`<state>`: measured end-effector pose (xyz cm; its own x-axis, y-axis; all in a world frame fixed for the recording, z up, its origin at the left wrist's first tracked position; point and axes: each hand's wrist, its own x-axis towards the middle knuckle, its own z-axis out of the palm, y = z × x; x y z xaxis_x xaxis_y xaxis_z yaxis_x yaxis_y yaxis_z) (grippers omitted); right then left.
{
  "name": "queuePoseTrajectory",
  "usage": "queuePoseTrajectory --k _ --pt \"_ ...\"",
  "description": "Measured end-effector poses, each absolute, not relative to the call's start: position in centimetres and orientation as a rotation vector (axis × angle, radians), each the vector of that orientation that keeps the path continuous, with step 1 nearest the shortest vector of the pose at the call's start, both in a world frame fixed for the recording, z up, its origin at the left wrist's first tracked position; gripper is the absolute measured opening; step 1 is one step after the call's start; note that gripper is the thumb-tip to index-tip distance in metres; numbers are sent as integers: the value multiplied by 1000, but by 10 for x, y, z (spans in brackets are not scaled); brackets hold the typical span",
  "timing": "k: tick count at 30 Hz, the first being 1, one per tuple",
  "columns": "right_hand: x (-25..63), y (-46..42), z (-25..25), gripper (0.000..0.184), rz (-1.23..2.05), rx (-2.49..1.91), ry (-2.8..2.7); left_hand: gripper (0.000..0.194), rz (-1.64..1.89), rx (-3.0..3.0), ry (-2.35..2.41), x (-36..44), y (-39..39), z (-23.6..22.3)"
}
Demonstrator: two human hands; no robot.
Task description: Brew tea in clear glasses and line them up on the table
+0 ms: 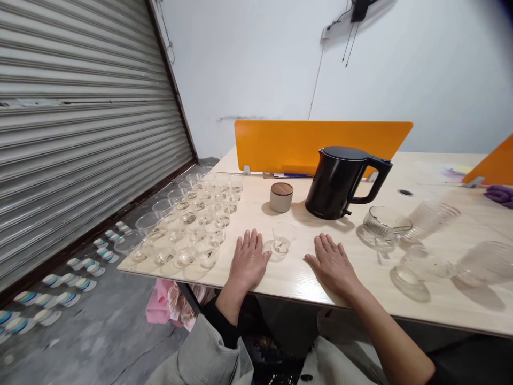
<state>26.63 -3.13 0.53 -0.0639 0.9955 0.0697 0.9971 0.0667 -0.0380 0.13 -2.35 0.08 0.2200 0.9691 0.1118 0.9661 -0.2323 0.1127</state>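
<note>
1. The left hand (248, 260) and right hand (332, 264) are laid palm-down on the counter (288, 283), well apart, with fingers spread. Nothing is pinched or gripped by either; both grey sleeves (200, 358) are seen below the near edge.
2. A small glass cup (282, 238) is stood upright between the hands, just beside the left hand's fingers and apparently not touching them. A little liquid with dark specks is held in it.
3. A pink bag (168, 305) is seen below the counter's near edge, on the left.
4. A block of clear glass cups (188, 224) is set close together on the left of the counter, most with liquid and dark specks inside.
5. Rows of striped paper cups (60, 283) are laid on the concrete floor (104, 342) at far left, before a metal roller shutter (88, 117).
6. A ribbed glass jug (385, 227) and larger glass vessels (425, 264) are placed on the right; their outlines are blurred.
7. Farther off, a wood-lidded canister (281, 197) is stood left of a black electric kettle (339, 183).
8. An orange divider panel (320, 144) is fixed at the far edge, before a white wall (260, 64). A purple cloth (500, 195) is seen at far right.
</note>
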Motion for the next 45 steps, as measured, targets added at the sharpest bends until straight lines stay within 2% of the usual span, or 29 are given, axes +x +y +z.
queuePoseTrajectory --k 45 --pt "267 -35 6 78 -44 -2054 -2240 65 230 2445 1941 3 -26 2"
